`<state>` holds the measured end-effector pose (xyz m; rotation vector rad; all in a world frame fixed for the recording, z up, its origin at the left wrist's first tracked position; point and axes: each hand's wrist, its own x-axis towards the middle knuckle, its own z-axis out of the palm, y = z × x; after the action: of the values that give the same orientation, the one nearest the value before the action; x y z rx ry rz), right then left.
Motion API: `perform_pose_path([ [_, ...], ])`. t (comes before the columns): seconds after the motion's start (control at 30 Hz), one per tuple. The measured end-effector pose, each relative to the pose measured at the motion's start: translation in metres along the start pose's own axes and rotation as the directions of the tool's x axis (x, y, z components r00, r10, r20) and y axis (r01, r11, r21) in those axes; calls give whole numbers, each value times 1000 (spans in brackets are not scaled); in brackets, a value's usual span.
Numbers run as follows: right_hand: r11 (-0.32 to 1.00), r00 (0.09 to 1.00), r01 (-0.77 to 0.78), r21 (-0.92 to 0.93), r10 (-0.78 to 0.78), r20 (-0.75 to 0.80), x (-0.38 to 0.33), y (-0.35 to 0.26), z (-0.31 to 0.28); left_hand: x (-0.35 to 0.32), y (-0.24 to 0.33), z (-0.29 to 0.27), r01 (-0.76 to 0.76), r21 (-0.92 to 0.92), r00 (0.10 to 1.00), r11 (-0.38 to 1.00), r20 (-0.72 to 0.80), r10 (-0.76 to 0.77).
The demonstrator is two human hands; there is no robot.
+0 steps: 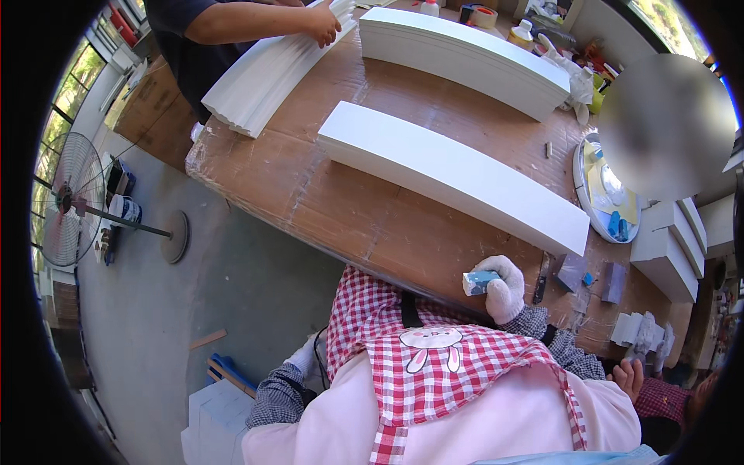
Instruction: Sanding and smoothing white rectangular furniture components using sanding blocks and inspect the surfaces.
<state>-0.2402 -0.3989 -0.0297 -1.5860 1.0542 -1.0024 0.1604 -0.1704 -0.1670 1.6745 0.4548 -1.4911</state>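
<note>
A: Starting nearest: person in a red-checked apron (434, 364) over a pink top, seen from above. Right hand (502, 288) in a white glove, fingers closed around a small blue-and-white sanding block (480, 281), held up just over the near edge of the desk (364, 209).

B: Left hand?

A: Left hand (304, 358) at about 8 o'clock from the apron bib, down beside the body past the desk edge, white glove, mostly hidden by the checked sleeve. Can't tell if it's open or closed, nothing seen in it.

B: What's next to the block?

A: At 12 o'clock from it, just beyond, a long white curved panel (453, 174) lying flat on the desk. At 3 o'clock, dark small blocks (573, 273) and a thin tool (540, 279) on the desk surface. Another person's bare hand (629, 378) at 4 o'clock, low right.

B: Further out?

A: Round white tray (583, 167) with yellow and blue bits at 2 o'clock, white blocks (666, 252) stacked to its right. Second white panel (465, 50) at 12 o'clock, far side. At 11 o'clock a co-worker's hand (324, 25) rests on a ribbed white moulding (267, 74) at the far left corner. Tape roll (484, 15) at the far edge. Off the desk at 9 o'clock, a standing fan (74, 201) on the grey floor.
</note>
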Motion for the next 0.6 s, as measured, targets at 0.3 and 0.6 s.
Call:
perform_pose_path([
  [0.3,735,973,-126,666,221,-61,23,4,3,2,17,6,-61,8,983,998,172,59],
  [0.6,696,969,-238,678,128,209,52,14,13,-64,15,-66,389,768,887,509,-462,19],
])
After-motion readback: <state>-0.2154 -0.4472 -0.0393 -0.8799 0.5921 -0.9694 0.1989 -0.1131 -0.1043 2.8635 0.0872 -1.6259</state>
